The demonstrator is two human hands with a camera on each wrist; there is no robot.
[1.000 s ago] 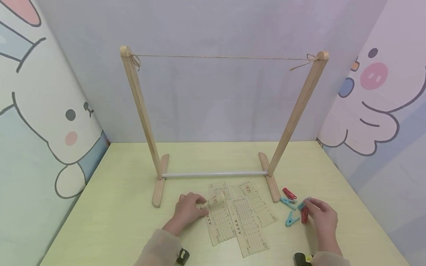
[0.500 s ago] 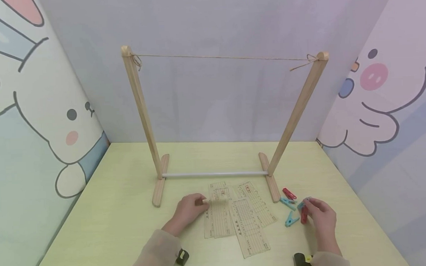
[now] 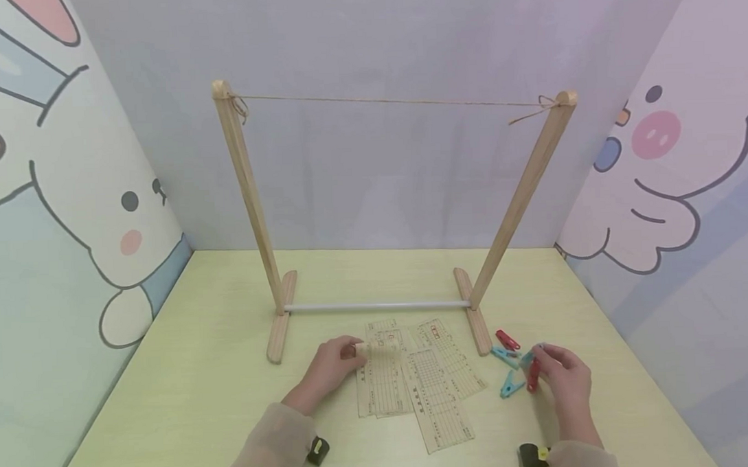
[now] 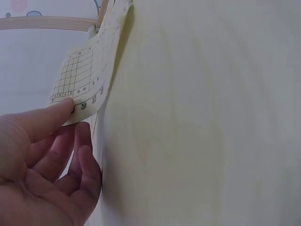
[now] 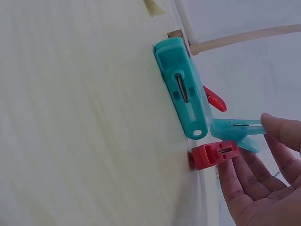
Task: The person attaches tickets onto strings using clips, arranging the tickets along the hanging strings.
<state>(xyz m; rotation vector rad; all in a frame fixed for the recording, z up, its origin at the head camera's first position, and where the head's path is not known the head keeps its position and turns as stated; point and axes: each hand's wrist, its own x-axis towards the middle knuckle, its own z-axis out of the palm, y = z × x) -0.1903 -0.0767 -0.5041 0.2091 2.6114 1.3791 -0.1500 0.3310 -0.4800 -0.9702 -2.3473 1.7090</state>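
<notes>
Between thumb and fingers, my left hand (image 3: 330,367) pinches the edge of a printed paper slip (image 4: 82,75), which curves up off the table in the left wrist view. Several more such slips (image 3: 442,403) lie overlapping to its right. My right hand (image 3: 567,379) pinches a light blue clothespin (image 5: 235,128). Just below that one is a red clothespin (image 5: 214,154), close to the fingers; whether they touch it I cannot tell. Another blue clothespin (image 5: 181,89) lies nearer the right wrist camera, and a second red clothespin (image 3: 507,339) lies farther back.
A wooden frame (image 3: 521,194) stands on the pale yellow table (image 3: 187,377), with a string (image 3: 375,101) tied between its posts. A white rod (image 3: 376,305) joins its feet. Walls with cartoon animals enclose the back and sides.
The slip in my left hand has straightened, and its near end has shifted left and away from me. The right hand has stayed almost still with the blue clothespin.
</notes>
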